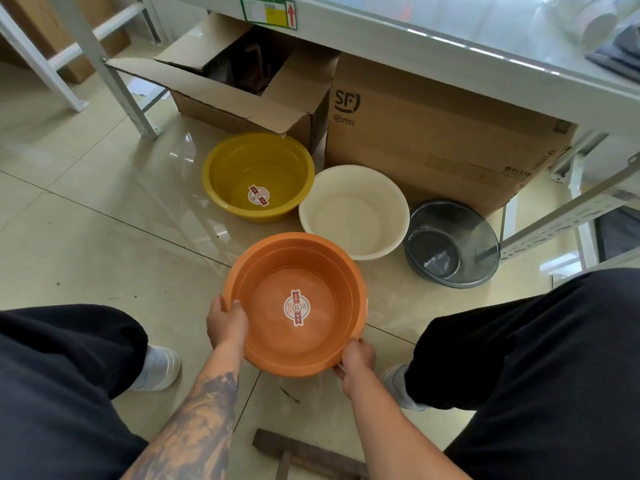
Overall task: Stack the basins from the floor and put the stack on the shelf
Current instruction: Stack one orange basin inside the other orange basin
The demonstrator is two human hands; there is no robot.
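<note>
Gripping the orange basin [296, 306] at lower centre, the left hand [225, 322] and right hand [356, 358] clasp its rim; yellow basin [258, 176], white basin [353, 211] and grey basin [453, 244] rest on the floor [86, 237] above.

Orange basin [294, 306], yellow basin [258, 176], white basin [353, 211]

Storeroom or small warehouse: grey metal racking [114, 81] on tiled floor [86, 220], labelled shelf edge [269, 10], courier cartons [433, 133] under shelf, open box [249, 91] beside upright.
</note>
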